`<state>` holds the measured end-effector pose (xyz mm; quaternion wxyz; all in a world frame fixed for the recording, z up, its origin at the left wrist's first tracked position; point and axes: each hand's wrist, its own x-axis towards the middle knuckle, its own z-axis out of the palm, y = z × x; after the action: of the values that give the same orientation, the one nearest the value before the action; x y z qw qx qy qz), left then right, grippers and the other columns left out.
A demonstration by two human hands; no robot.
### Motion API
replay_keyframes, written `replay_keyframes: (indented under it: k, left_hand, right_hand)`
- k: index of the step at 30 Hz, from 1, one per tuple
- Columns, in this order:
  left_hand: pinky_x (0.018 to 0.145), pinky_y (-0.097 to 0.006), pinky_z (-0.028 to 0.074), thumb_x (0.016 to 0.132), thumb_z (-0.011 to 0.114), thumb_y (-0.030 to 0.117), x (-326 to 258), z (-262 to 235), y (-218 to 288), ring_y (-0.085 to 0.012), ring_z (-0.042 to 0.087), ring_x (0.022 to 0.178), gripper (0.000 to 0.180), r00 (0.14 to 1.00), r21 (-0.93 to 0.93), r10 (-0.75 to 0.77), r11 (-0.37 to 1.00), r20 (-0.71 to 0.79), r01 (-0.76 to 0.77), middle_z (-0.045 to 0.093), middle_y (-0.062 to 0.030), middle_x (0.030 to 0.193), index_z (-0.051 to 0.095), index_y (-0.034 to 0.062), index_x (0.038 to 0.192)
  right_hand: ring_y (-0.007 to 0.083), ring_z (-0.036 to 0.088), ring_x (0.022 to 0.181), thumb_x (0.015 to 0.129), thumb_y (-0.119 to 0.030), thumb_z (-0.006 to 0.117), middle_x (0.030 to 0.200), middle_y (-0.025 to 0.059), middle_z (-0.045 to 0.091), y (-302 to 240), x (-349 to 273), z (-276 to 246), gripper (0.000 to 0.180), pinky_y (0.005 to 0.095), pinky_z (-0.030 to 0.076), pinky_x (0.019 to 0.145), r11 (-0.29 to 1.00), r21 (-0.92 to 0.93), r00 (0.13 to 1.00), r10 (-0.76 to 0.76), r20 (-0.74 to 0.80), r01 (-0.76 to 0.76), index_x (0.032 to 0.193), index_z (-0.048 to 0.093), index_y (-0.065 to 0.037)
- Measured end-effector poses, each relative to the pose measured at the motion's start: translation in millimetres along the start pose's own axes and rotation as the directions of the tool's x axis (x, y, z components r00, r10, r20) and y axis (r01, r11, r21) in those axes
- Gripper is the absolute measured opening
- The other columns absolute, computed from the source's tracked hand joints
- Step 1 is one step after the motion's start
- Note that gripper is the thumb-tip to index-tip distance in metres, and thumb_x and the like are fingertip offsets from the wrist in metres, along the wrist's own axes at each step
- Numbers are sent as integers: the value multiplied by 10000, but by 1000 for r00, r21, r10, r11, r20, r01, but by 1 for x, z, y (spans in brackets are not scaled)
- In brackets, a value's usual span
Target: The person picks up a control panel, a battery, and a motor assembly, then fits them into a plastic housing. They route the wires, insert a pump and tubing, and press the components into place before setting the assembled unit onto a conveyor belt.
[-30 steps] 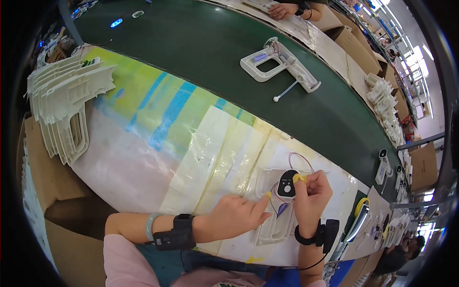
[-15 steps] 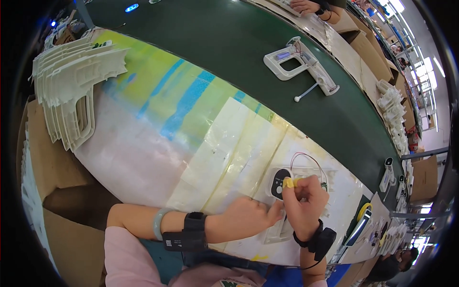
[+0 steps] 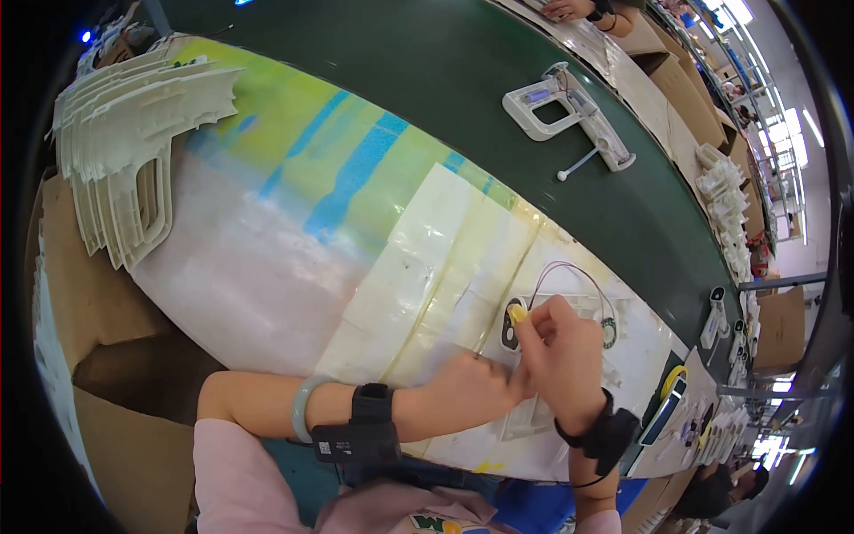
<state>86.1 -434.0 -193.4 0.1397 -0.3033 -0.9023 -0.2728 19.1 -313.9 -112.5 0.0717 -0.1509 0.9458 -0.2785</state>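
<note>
At nine o'clock we see a stack of cream plastic frames [image 3: 116, 151] on the bench [image 3: 267, 267]. Our left hand [image 3: 471, 392] comes in from seven o'clock, forearm laid flat, fingers pressed together on a clear plastic part [image 3: 534, 392] at five o'clock. Our right hand [image 3: 565, 360] rises from six o'clock, wrist bent, fingers pinching a small yellow piece [image 3: 517, 313] just above a black oval component [image 3: 510, 325] on that part. Thin wires [image 3: 578, 271] loop at four o'clock. A white frame assembly [image 3: 569, 111] lies at one o'clock on the green belt [image 3: 427, 80].
</note>
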Motion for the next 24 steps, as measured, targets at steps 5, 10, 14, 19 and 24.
replay_keyframes:
  k: [5, 10, 14, 19, 24]
  left_hand:
    - [484, -301, 421, 776, 713, 134, 20, -40, -14, -178, 541, 507, 199, 962, -243, -42, 970, -271, -26, 542, -16, 629, 654, 73, 956]
    - [641, -329, 438, 742, 681, 68, 40, -41, -32, -222, 560, 736, 169, 902, -424, -123, 903, -414, -72, 553, -53, 807, 629, 58, 902]
    - [700, -345, 436, 699, 688, 74, 31, -38, -31, -225, 527, 778, 167, 946, -277, 101, 942, -307, -190, 529, -53, 858, 617, 65, 849]
    - [762, -360, 441, 689, 782, 102, 24, -24, -19, -212, 551, 848, 219, 955, -151, 252, 949, -154, -275, 574, -36, 952, 653, 80, 865]
    - [857, -401, 444, 726, 798, 192, 24, -28, -18, -195, 544, 934, 214, 939, 33, 290, 957, -185, -288, 600, -17, 1042, 650, 97, 848]
  right_hand:
    - [47, 551, 525, 829, -18, 686, 719, 50, 652, 28, -43, -49, 188, 239, 418, 451, 992, 75, 995, 99, 14, -100, 1004, 627, 19]
    - [257, 576, 645, 674, -133, 780, 881, 107, 515, 51, -93, -35, 493, 352, 475, 559, 975, -222, 999, 7, 45, 3, 1138, 635, -48]
    - [300, 580, 744, 653, -151, 800, 953, 123, 482, 45, -86, -22, 561, 381, 491, 620, 961, -276, 995, 28, 95, -1, 1172, 611, -54]
    - [295, 585, 734, 639, -149, 806, 998, 128, 509, 54, -81, -25, 584, 377, 495, 603, 980, -178, 995, -75, 66, 86, 1154, 551, -41]
    - [252, 594, 714, 647, -94, 787, 1053, 134, 532, 59, -88, -32, 550, 352, 501, 585, 991, 108, 996, -85, 16, 83, 1120, 511, -34]
